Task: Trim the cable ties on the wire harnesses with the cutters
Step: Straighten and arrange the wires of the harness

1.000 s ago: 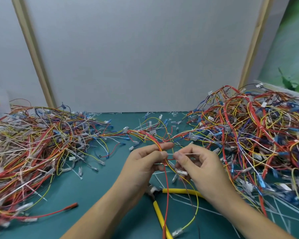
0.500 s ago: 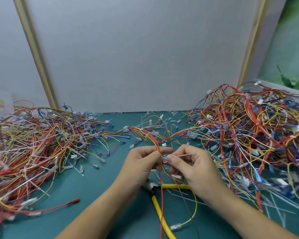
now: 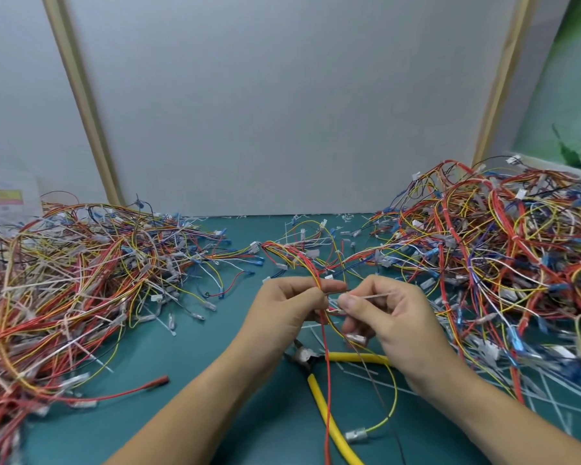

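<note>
The left hand [image 3: 291, 308] and right hand [image 3: 394, 318] meet just below the middle of the view, above the green mat [image 3: 188, 364]. The left hand's fingers are curled, and its thumb and forefinger pinch a harness [image 3: 307, 263] of red, yellow and orange wires. The bundle arcs away from that grip toward 11 o'clock. Loose wires hang from it toward 6 o'clock, among them a red one and a yellow one ending in a clear terminal.

The right hand's thumb and forefinger pinch a thin pale tie [image 3: 371, 297], which runs level from the left fingertips toward 3 o'clock, across the right hand's curled fingers. Whether those other fingers touch the wires, I cannot tell. The two thumbs sit just beside each other.

The cutters [image 3: 317, 394] lie on the mat at 6 o'clock of the hands, untouched. Their metal head is beneath the left wrist and the yellow handles are spread, one toward 3 o'clock, one toward 5 o'clock. The hanging red wire crosses them.

A left pile [image 3: 64, 283] of tangled harnesses fills the mat at 9 o'clock, and a taller right pile [image 3: 503, 263] sits at 3 o'clock. Pale offcuts [image 3: 550, 401] lie on the mat at 4 o'clock, near the right forearm. A grey board [image 3: 282, 105] stands at 12 o'clock.
</note>
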